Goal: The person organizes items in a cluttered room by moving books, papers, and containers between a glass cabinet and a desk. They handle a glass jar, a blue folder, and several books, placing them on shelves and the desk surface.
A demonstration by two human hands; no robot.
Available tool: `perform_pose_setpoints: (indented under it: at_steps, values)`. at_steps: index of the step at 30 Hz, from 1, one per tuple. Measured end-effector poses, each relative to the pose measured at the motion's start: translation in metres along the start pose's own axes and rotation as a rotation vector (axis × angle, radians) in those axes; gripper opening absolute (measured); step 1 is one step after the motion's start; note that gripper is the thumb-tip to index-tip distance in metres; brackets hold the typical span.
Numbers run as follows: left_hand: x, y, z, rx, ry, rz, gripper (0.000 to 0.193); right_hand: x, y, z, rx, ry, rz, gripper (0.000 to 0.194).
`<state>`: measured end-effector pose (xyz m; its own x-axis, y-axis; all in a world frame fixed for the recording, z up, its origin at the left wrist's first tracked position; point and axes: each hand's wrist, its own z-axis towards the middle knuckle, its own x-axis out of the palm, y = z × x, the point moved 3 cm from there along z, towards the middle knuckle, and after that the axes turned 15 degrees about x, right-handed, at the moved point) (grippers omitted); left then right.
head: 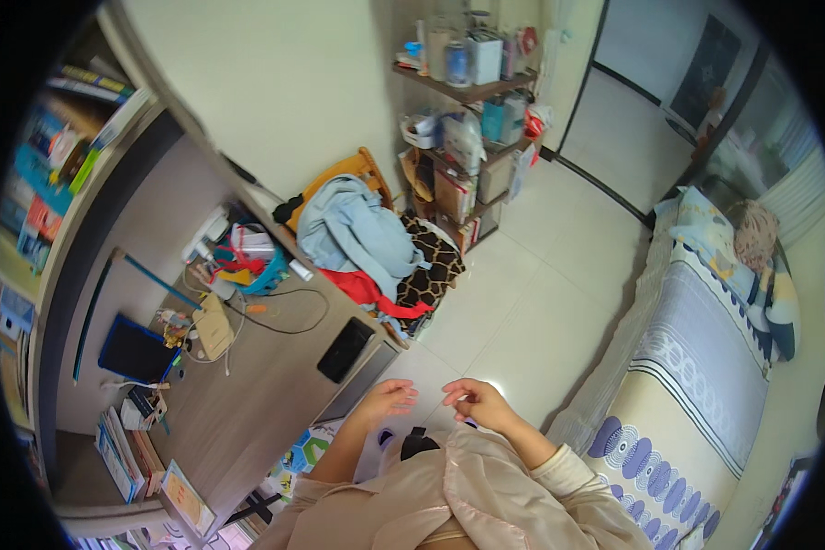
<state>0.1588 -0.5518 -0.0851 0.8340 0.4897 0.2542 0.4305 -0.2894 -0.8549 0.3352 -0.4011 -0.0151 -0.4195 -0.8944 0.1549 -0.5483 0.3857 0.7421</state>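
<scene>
My left hand (388,403) hangs in the air in front of my body, its fingers apart and nothing in them. Across from it, my right hand (480,404) is likewise raised, fingers loosely bent and holding nothing. A gap separates the two hands, with the pale tiled floor (522,323) below. Closest to my left hand is the edge of a wooden desk (268,405), where a black smartphone (346,349) lies near the front corner.
A desk lamp (159,278), a tablet (137,348) and a blue basket (268,273) of small items stand on the desk. Clothes (357,227) cover a wooden chair (368,165). Beyond are a loaded shelf unit (467,89) and a doorway; a bed (680,385) lies right.
</scene>
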Motion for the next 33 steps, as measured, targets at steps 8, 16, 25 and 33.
perform_pose_setpoints:
  at_steps: [8, 16, 25, 33]
  values:
    - [0.084, 0.014, 0.094, -0.038, -0.089, -0.018, 0.035, -0.124, -0.025, -0.038, 0.065, -0.098, 0.238, 0.041]
    - [0.075, -0.012, 0.186, 0.029, -0.268, -0.029, 0.043, -0.193, 0.003, 0.007, -0.28, -0.259, 0.417, 0.031]
    - [0.111, -0.102, 0.407, 0.185, -0.366, 0.004, 0.046, -0.326, 0.08, 0.052, -0.226, -0.394, 0.437, 0.029]
    - [0.151, -0.177, 0.602, 0.417, -0.276, 0.217, 0.053, -0.403, 0.16, 0.113, -0.244, -0.329, 0.448, 0.028]
